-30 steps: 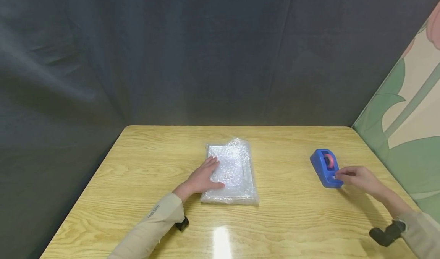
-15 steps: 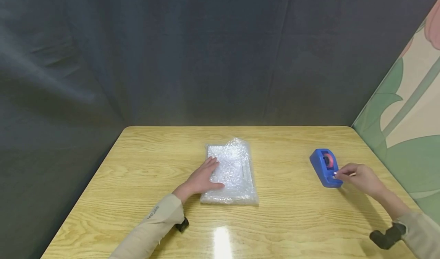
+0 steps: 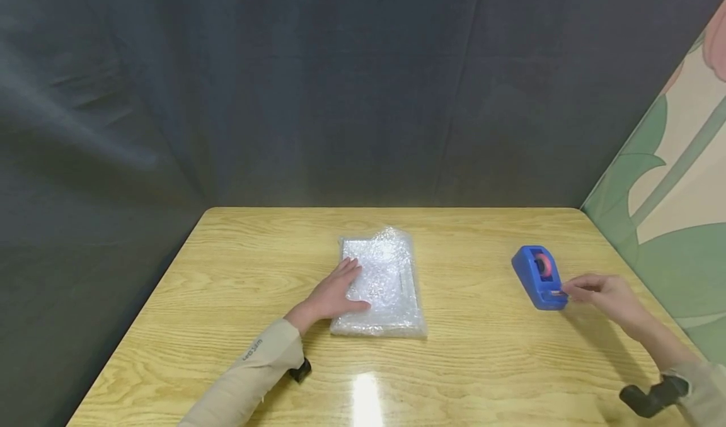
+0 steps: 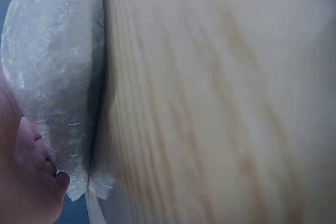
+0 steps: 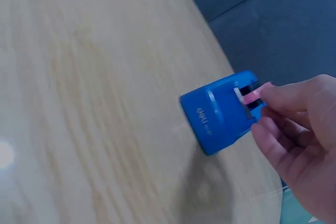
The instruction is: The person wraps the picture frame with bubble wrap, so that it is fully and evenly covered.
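Note:
A flat, rectangular item in clear bubble wrap point(image 3: 386, 288) lies at the middle of the table. My left hand point(image 3: 334, 291) rests on its left side with fingers spread; the left wrist view shows the bubble wrap point(image 4: 58, 72) edge-on beside the hand. To the right stands a blue tape dispenser point(image 3: 532, 279) with a pink-cored roll point(image 3: 543, 265). My right hand point(image 3: 604, 298) is at its cutter end, pinching the tape end between thumb and forefinger. Up close, the thumb partly hides the dispenser's pink part point(image 5: 254, 95), and the strip itself is barely visible.
Both things lie on a wood-grain table point(image 3: 249, 269). Behind and to the left hangs a dark curtain point(image 3: 340, 99). A wall with a painted plant pattern point(image 3: 680, 181) borders the right side. Dark devices are strapped to both wrists.
My right hand has drawn slightly right and away from the dispenser's cutter, its fingers still pinched. The left hand, bubble-wrapped item and dispenser hold their places.

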Available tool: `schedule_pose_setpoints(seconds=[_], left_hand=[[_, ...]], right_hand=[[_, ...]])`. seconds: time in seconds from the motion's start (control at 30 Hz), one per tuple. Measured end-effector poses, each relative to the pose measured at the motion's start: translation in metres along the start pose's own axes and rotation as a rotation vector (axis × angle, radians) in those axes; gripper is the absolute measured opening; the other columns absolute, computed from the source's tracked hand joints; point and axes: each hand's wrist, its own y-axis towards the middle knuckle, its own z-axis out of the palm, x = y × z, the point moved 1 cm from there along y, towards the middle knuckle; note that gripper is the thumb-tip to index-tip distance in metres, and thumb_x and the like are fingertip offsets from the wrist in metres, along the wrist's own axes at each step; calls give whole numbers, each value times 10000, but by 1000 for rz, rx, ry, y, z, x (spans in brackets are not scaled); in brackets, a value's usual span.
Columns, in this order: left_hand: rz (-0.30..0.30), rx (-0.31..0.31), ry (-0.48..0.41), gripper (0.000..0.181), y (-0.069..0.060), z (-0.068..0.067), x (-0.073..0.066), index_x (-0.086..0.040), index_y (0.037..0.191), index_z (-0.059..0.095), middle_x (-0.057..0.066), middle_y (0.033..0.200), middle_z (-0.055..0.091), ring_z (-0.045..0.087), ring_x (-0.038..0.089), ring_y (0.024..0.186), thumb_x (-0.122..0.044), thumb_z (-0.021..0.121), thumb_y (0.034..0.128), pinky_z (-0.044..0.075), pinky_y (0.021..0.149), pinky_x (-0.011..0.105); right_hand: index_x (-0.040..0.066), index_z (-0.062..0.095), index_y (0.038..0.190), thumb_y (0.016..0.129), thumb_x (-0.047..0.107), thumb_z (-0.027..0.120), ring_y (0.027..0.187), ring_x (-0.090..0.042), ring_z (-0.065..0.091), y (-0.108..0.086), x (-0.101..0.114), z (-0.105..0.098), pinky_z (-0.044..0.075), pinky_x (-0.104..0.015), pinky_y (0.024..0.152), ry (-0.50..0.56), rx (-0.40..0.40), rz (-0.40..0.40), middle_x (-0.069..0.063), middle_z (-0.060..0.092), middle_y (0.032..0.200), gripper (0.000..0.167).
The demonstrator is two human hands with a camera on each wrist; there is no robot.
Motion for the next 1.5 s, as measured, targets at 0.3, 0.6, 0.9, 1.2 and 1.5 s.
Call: schedule_pose_setpoints(seconds=[0.3,0.6,0.9,1.2,1.5], left_hand=[[4,10,-9,847,0,0,-3,-28,1415,270,110,1503,136,48,227,1386,-456,643,786,133,1115,392],[0,-5,-16,843,-1,1,3,-29,1413,276,112,1504,131,45,224,1386,-450,647,784,126,1116,391],[2,-15,-25,834,-2,0,5,-31,1410,284,112,1502,144,52,227,1386,-446,650,786,134,1114,403],[4,-8,-40,834,-3,-3,3,-15,1408,279,127,1500,140,51,242,1385,-428,654,788,139,1113,409],[8,-16,-43,827,-2,0,3,-18,1407,286,122,1499,150,60,237,1385,-426,655,789,146,1112,412]], right_hand=[[-78,621,1039,920,278,525,746,-47,605,-26,-3,2,496,-337,678,-23,65,82,48,649,927,388],[-57,620,1043,917,262,530,745,-53,591,-50,-6,12,455,-291,665,-3,91,120,209,601,897,355],[-75,651,987,892,231,567,685,-16,576,-53,-15,29,497,-213,615,44,43,144,136,650,875,332],[-64,661,888,883,226,565,557,-34,473,-42,-16,41,448,-212,510,-62,37,164,2,573,663,306],[-30,656,856,878,250,568,593,-48,485,-42,-19,35,481,-229,535,45,104,256,11,549,677,295]])
